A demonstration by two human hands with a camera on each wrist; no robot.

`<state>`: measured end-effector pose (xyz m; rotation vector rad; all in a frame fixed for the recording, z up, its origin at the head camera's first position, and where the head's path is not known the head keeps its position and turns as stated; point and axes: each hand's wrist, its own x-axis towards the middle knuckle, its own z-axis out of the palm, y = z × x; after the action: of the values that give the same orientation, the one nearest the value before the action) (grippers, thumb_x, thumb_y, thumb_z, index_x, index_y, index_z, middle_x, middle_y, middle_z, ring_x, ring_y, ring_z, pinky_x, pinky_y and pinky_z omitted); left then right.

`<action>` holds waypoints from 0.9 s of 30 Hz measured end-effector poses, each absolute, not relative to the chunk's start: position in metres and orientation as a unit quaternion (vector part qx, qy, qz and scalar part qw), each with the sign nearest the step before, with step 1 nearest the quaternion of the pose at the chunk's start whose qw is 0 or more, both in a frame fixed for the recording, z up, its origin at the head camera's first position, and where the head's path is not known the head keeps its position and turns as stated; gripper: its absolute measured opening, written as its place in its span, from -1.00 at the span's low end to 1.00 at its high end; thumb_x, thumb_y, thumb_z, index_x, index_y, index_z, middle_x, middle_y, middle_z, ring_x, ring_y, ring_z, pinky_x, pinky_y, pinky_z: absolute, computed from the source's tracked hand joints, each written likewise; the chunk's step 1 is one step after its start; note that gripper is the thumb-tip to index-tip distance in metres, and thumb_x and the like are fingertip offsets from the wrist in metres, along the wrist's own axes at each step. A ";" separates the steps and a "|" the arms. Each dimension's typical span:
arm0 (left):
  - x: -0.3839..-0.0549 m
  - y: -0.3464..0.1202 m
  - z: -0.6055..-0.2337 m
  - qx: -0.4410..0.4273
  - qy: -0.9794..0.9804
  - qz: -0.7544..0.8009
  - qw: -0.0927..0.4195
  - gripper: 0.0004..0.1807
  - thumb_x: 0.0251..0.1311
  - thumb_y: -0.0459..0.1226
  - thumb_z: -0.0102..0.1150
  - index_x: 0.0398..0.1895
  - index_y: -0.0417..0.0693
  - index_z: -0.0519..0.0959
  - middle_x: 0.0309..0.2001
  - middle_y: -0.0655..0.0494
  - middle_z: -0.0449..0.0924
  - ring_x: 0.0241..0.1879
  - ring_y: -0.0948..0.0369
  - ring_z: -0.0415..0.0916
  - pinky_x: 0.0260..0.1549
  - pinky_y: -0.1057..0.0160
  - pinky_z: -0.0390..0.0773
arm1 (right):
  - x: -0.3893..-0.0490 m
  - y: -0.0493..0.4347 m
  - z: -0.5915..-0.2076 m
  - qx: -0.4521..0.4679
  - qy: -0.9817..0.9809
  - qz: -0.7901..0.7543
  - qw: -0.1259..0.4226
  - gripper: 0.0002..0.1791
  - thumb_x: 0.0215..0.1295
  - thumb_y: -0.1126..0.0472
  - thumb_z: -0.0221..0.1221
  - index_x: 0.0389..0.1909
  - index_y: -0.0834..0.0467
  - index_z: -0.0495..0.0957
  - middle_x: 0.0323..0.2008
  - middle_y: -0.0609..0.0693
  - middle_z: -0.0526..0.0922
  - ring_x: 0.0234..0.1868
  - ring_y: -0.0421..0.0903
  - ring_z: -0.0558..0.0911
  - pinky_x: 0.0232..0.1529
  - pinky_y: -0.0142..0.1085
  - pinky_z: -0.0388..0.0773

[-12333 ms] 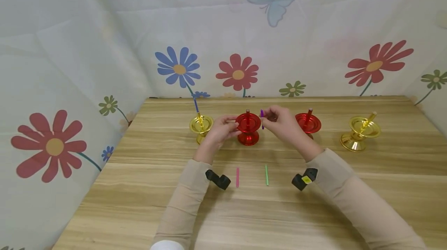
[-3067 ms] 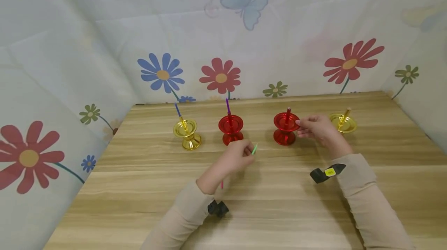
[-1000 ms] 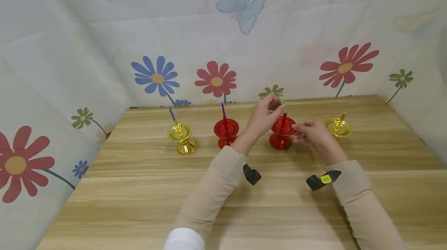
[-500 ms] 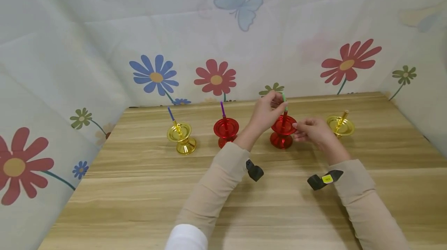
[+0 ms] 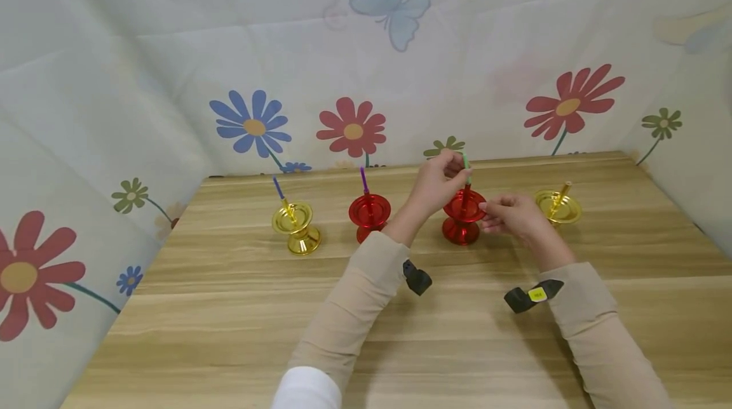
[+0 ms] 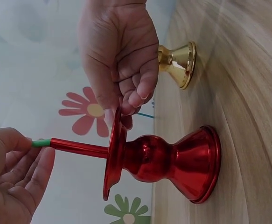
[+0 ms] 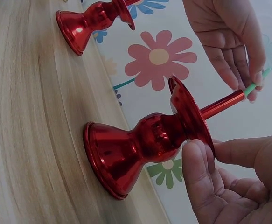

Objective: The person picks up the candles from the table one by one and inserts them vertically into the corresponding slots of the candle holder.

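Observation:
My left hand (image 5: pixel 436 181) pinches a thin green candle (image 7: pixel 251 87) upright at the top of the tube of the right-hand red candle holder (image 5: pixel 460 231). In the left wrist view, the lower end of the candle meets the mouth of the red tube (image 6: pixel 80 147). Thumb and fingers of my right hand (image 5: pixel 517 215) pinch the rim of that holder's dish (image 7: pixel 191 105) from the right. The holder stands upright on its flared base. Part of the candle is hidden behind the left fingertips.
To the left, a red holder (image 5: pixel 370 211) bears a purple candle (image 5: pixel 364 180), and a gold holder (image 5: pixel 304 241) bears a blue one (image 5: pixel 278 188). Another gold holder (image 5: pixel 563 209), its tube without a candle, stands behind the right hand. A flowered cloth (image 5: pixel 274 34) hangs behind the wooden table (image 5: pixel 200 307).
The purple candle went from the right hand into the left red holder. The left hand brought the green candle from over the table to the right red holder's tube; lately both hands barely moved.

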<state>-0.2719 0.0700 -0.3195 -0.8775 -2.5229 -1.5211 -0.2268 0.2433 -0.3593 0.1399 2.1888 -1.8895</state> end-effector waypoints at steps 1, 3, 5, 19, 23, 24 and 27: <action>-0.272 0.069 -0.319 -0.285 -0.821 -0.493 0.033 -0.86 0.27 -0.35 0.12 -0.17 -0.25 0.50 -0.23 -0.07 0.64 -0.24 0.16 0.58 -0.22 0.53 0.53 | -0.227 0.243 -0.359 0.048 0.749 -0.649 0.123 -0.64 0.45 0.27 -0.06 0.04 0.53 0.31 -0.56 -0.14 0.61 -0.51 -0.29 0.62 -0.37 -0.44 0.66; -0.273 0.068 -0.319 -0.285 -0.824 -0.489 0.028 -0.86 0.28 -0.34 0.11 -0.16 -0.23 0.50 -0.23 -0.06 0.64 -0.23 0.16 0.58 -0.22 0.53 0.53 | -0.227 0.242 -0.359 0.047 0.749 -0.650 0.122 -0.65 0.44 0.27 -0.05 0.02 0.52 0.32 -0.56 -0.13 0.62 -0.51 -0.28 0.63 -0.37 -0.44 0.66; -0.273 0.067 -0.318 -0.290 -0.827 -0.481 0.024 -0.85 0.29 -0.33 0.11 -0.15 -0.23 0.49 -0.21 -0.06 0.63 -0.21 0.15 0.58 -0.20 0.51 0.53 | -0.227 0.242 -0.359 0.046 0.749 -0.650 0.122 -0.65 0.44 0.27 -0.05 0.02 0.52 0.33 -0.56 -0.12 0.62 -0.51 -0.28 0.63 -0.37 -0.44 0.66; -0.273 0.070 -0.312 -0.320 -0.852 -0.414 0.032 -0.84 0.30 -0.32 0.10 -0.13 -0.22 0.49 -0.17 -0.03 0.63 -0.14 0.17 0.59 -0.10 0.49 0.53 | -0.225 0.243 -0.357 0.045 0.749 -0.650 0.119 -0.58 0.44 0.27 -0.05 0.09 0.58 0.29 -0.56 -0.14 0.62 -0.50 -0.29 0.62 -0.37 -0.44 0.65; -0.274 0.070 -0.313 -0.331 -0.852 -0.405 0.041 -0.84 0.29 -0.33 0.11 -0.14 -0.23 0.50 -0.19 -0.03 0.64 -0.15 0.16 0.60 -0.09 0.49 0.53 | -0.225 0.243 -0.358 0.044 0.749 -0.651 0.117 -0.59 0.44 0.27 -0.04 0.08 0.57 0.30 -0.56 -0.13 0.62 -0.51 -0.29 0.62 -0.36 -0.44 0.66; -0.274 0.070 -0.313 -0.333 -0.852 -0.401 0.043 -0.85 0.28 -0.33 0.12 -0.15 -0.22 0.50 -0.20 -0.03 0.64 -0.16 0.17 0.60 -0.10 0.50 0.54 | -0.225 0.243 -0.358 0.044 0.749 -0.651 0.116 -0.59 0.44 0.27 -0.04 0.07 0.57 0.30 -0.56 -0.13 0.62 -0.51 -0.29 0.62 -0.36 -0.43 0.66; -0.275 0.070 -0.315 -0.337 -0.851 -0.401 0.048 -0.85 0.27 -0.33 0.15 -0.16 -0.23 0.51 -0.22 -0.03 0.65 -0.18 0.16 0.61 -0.12 0.51 0.54 | -0.226 0.243 -0.358 0.044 0.749 -0.651 0.115 -0.60 0.44 0.27 -0.03 0.06 0.57 0.31 -0.56 -0.12 0.62 -0.51 -0.29 0.62 -0.35 -0.42 0.66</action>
<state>-0.2749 0.0698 -0.3150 -1.0261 -2.5932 -1.2221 -0.2257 0.2429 -0.3580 0.1289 2.1939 -1.9092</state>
